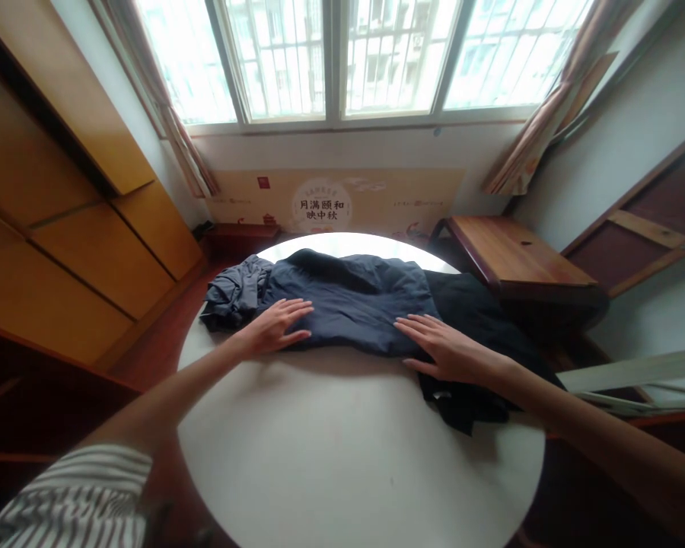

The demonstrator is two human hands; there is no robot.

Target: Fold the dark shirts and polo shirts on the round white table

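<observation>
A dark navy garment (pixel 342 304) lies spread across the far half of a round white table (pixel 331 441). Its left end is bunched into a crumpled heap (pixel 237 289), while darker black cloth (pixel 479 312) spreads at the right and hangs toward the table's edge. My left hand (pixel 277 326) rests on the garment's left part, fingers stretched out and a little apart. On the right part lies my right hand (pixel 439 346), also flat with spread fingers, near where the navy cloth meets the black. Neither hand grips the cloth. The kind of garment cannot be made out.
Beyond the table, a printed banner (pixel 331 202) covers the wall below a barred window (pixel 336 61). A wooden desk (pixel 519 251) stands at the right, with a pale rail (pixel 633 369) nearer me. Wooden cabinets (pixel 62 228) line the left side.
</observation>
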